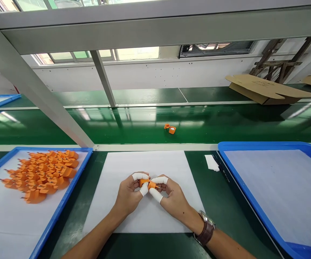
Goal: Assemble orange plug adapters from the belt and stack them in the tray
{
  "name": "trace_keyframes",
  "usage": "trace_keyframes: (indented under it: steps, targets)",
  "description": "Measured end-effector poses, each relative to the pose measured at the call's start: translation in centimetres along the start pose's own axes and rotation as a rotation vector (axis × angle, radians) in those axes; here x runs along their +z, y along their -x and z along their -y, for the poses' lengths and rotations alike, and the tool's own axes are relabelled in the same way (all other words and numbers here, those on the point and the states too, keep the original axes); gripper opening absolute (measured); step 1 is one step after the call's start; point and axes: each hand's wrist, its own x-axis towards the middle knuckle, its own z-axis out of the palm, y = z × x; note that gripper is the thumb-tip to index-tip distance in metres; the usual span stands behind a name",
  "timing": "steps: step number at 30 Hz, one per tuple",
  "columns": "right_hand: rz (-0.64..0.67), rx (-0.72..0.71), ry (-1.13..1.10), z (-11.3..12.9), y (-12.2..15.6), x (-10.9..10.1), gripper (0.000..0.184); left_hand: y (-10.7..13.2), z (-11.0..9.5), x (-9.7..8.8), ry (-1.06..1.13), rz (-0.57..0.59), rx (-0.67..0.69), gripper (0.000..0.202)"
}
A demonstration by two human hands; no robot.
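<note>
Both hands meet over a white sheet (150,165) on the green bench. My left hand (129,192) and my right hand (170,196) each pinch a small orange plastic part (147,184) between thumb and forefinger. White finger cots cover those fingertips. The two hands touch at the part, which is mostly hidden by the fingers. A watch with a brown strap sits on my right wrist.
A blue tray (60,205) at the left holds a pile of orange parts (43,174). Another blue tray (252,194) lies at the right. One orange part (170,128) rests on the green conveyor belt (225,126). A small white scrap (211,162) and flattened cardboard (265,90) lie farther off.
</note>
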Motion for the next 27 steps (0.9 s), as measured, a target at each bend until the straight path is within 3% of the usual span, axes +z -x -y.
trace_keyframes:
  steps: [6, 13, 27]
  targets:
    - [-0.077, 0.02, 0.074, -0.2, -0.3, -0.7, 0.021, -0.2, 0.0, -1.5, -0.119, 0.253, 0.01, 0.052]
    - [-0.012, -0.006, 0.259, 0.7, -0.4, -1.2, 0.02, -0.1, 1.1, -0.8, -0.495, 0.07, 0.336, 0.036]
    - [0.121, 0.057, 0.219, 0.2, -1.1, -1.8, 0.016, 0.1, 1.7, 0.0, -0.604, -0.007, 0.511, 0.029]
